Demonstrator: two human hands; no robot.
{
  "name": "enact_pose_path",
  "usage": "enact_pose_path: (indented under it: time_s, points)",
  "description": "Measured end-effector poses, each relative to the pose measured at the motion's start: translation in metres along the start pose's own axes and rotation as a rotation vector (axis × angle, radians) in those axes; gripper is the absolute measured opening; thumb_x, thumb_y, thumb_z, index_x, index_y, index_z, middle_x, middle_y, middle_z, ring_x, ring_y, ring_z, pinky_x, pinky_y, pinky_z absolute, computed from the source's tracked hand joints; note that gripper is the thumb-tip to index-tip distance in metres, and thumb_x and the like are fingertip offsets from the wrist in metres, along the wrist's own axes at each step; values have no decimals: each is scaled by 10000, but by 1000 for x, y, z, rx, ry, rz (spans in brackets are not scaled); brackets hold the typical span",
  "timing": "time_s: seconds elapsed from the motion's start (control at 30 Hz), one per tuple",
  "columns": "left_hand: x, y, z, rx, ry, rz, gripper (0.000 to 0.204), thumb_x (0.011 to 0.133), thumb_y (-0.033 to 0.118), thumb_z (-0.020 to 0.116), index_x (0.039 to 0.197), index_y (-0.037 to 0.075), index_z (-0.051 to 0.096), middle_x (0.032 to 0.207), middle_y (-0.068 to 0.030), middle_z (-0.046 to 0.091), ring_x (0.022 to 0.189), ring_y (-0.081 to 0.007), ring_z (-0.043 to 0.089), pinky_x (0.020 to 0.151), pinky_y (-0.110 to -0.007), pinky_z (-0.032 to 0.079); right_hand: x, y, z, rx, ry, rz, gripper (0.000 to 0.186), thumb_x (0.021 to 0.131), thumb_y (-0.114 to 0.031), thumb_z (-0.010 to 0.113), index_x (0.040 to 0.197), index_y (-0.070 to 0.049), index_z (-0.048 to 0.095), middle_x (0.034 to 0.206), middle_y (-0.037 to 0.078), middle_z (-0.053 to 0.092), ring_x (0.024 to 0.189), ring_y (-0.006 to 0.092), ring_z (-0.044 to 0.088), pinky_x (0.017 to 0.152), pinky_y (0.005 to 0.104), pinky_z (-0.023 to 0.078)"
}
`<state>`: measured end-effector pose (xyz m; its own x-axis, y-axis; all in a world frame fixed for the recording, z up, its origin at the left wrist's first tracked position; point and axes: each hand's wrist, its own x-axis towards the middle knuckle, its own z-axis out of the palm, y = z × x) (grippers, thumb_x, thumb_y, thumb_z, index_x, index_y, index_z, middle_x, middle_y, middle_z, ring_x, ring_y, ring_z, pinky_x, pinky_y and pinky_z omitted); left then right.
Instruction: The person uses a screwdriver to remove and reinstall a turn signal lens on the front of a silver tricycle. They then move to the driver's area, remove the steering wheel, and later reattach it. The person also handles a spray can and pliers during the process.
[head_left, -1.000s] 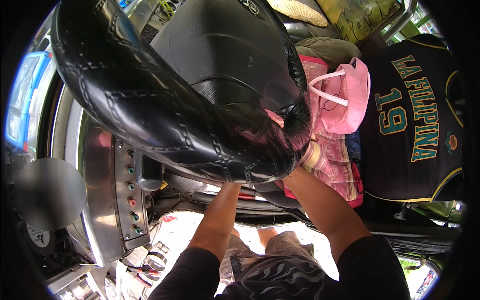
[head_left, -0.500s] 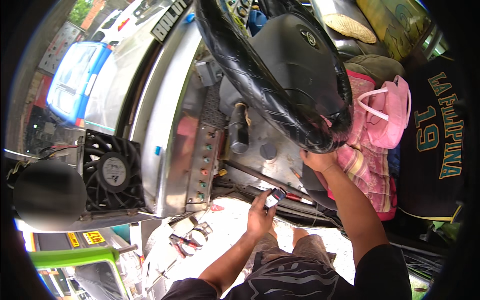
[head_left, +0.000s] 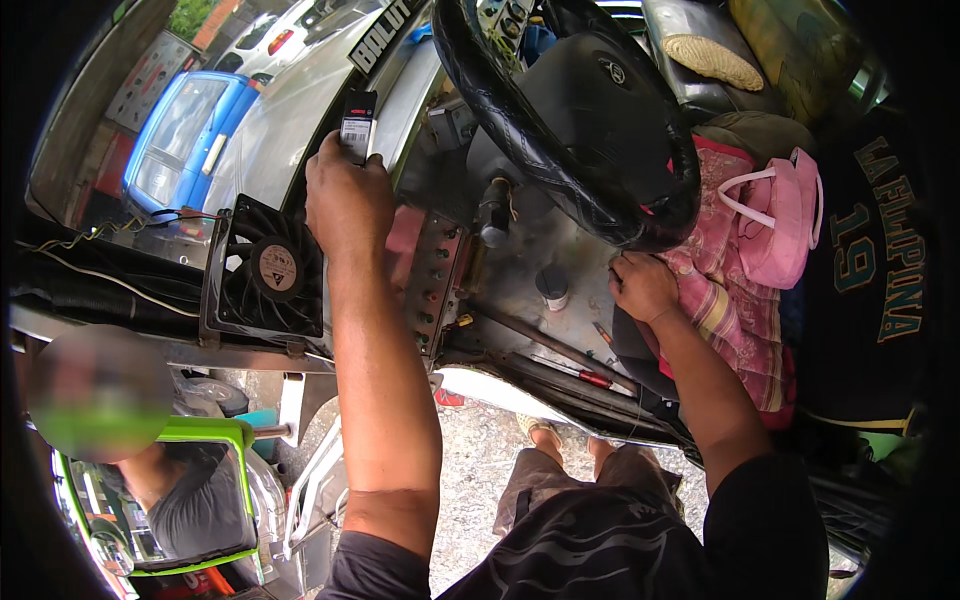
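Observation:
My left hand holds up a small black package with a white label at the windshield's lower edge, above a black cooling fan. My right hand rests below the black steering wheel, fingers curled down at the corner of the seat with a pink patterned cushion; what they grip is hard to make out. A metal switch panel is between my arms, with a column lever and a small dark cylindrical container on the metal floor.
A pink bag and black jersey lie on the seat at right, a woven item farther back. Loose wires run beside the fan. A green-framed mirror reflects an arm. A blue vehicle shows through the windshield.
My left hand has risen from low near the doorway to the windshield edge with the small package. My right hand now shows below the wheel, earlier largely hidden. The view has shifted.

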<state>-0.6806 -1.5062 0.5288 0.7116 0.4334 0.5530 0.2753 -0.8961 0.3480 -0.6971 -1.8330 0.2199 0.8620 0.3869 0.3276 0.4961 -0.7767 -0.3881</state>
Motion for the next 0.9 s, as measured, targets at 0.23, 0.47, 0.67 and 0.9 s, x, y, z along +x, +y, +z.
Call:
enact_pose_path:
  time_s: [0.23,0.47,0.67,0.9]
  points:
    - [-86,-5,-13,-374,130,225,640,923,70,794,1516,7,561,1452,-201,610,1330,-347,650,1057,-432,585,-1,5,2,-1,-2,42,185,885,-235,762,987,-81,748,1010,145,750,972,351,747,864,482,613]
    - [-154,7,6,-671,-240,157,708,885,40,843,1526,8,545,1419,-184,654,1246,-283,691,1045,-386,580,2,1,-7,-15,-19,74,250,876,-278,760,1037,-90,787,1062,172,776,1007,382,755,924,503,610]
    - [-140,10,32,-688,-108,294,551,850,67,890,1353,-2,676,1391,-224,698,1268,-366,701,1082,-428,552,0,-1,-11,97,-81,195,401,873,-285,778,1225,-96,743,1190,193,749,1094,383,738,977,493,604]
    - [-139,1,37,-564,-88,302,491,820,53,891,1273,-27,718,1273,-226,759,1167,-377,748,1036,-408,557,4,16,9,182,-221,187,493,902,-315,754,1342,-96,711,1378,206,700,1242,403,693,1046,488,573]
